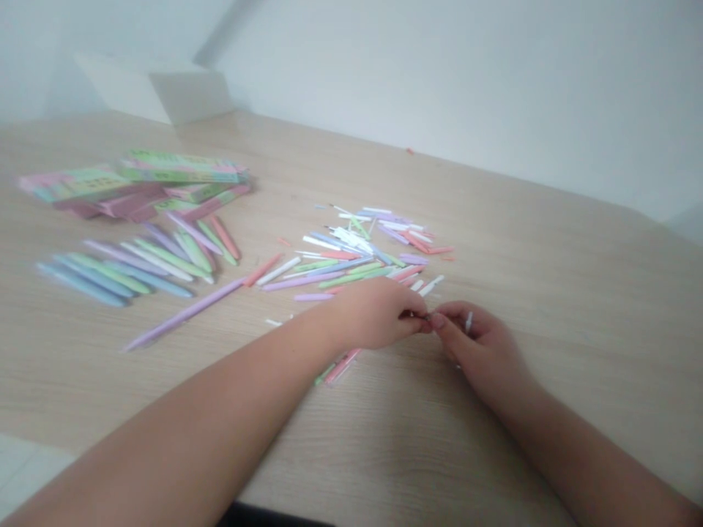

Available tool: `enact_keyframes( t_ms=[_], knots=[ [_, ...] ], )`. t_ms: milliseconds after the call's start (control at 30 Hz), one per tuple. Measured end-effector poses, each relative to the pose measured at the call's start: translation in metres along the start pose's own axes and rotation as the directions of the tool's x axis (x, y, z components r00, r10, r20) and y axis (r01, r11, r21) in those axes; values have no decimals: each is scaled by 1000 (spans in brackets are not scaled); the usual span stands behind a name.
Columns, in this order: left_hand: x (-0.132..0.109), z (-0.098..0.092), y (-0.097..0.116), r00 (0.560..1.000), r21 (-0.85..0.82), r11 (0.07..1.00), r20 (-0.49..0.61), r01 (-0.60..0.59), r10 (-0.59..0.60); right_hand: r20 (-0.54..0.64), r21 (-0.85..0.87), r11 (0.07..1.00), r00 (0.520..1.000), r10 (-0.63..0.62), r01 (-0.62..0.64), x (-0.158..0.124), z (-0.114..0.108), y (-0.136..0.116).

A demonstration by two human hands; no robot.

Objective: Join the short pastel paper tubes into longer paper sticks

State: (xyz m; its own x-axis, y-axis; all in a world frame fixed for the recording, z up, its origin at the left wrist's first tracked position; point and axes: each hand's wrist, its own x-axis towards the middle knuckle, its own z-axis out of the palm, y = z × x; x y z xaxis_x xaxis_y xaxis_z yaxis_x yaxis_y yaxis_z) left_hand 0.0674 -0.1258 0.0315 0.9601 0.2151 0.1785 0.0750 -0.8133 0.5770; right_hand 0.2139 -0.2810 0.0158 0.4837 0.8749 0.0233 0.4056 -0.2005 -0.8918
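My left hand [378,315] and my right hand [477,348] meet fingertip to fingertip above the table. Both are closed in a pinch, and what sits between the tips is too small and blurred to name. A small white pen part [469,322] pokes out between the curled fingers of my right hand. Just beyond the hands lies a loose heap of pastel pen parts [356,271], in purple, green, blue, coral and white. A few coral and green pen pieces [345,364] lie partly hidden under my left wrist.
Several pastel pens [148,260] lie in a row at the left, with a long purple pen [187,315] in front. Behind them are stacked colourful cardboard boxes [181,170]. A white box-like object [192,95] stands against the wall on the wooden table [593,293].
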Motion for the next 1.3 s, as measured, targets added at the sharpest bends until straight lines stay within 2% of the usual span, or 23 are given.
enact_keyframes(
  t_ms=[133,267,400,600,667,833,1000,1100,1167,1300],
  knots=[
    [-1,-2,3,1000,-24,1000,-6,-7,7,9,31,1000,1000,-2,1,-1,1,1],
    [-2,-2,7,1000,-22,1000,-26,15,-15,30,149,988,999,25,-29,-3,4,2],
    [-2,-2,10,999,-104,994,-8,45,-46,23,252,968,1000,10,-15,-4,7,4],
    [0,-2,11,997,-211,974,26,75,-72,-13,297,954,999,-38,40,-4,9,10],
    [0,-3,10,997,-205,976,24,75,-72,-6,265,964,1000,-26,27,-3,7,11],
    [0,-5,7,999,-169,985,24,31,-27,-36,37,998,998,-46,48,-2,-1,3],
    [-1,-6,13,999,-241,969,3,52,-53,-192,-42,993,974,-119,113,-12,-9,-10],
    [-2,-6,19,998,-340,939,19,59,-56,-233,-60,982,954,-186,177,-21,-13,-15],
    [-2,-7,21,996,-442,894,73,82,-55,-232,9,979,952,-198,206,-25,-13,-14],
    [-3,-9,21,981,-646,748,192,152,-33,-153,299,934,976,-154,194,-24,-11,-8]
  ],
)
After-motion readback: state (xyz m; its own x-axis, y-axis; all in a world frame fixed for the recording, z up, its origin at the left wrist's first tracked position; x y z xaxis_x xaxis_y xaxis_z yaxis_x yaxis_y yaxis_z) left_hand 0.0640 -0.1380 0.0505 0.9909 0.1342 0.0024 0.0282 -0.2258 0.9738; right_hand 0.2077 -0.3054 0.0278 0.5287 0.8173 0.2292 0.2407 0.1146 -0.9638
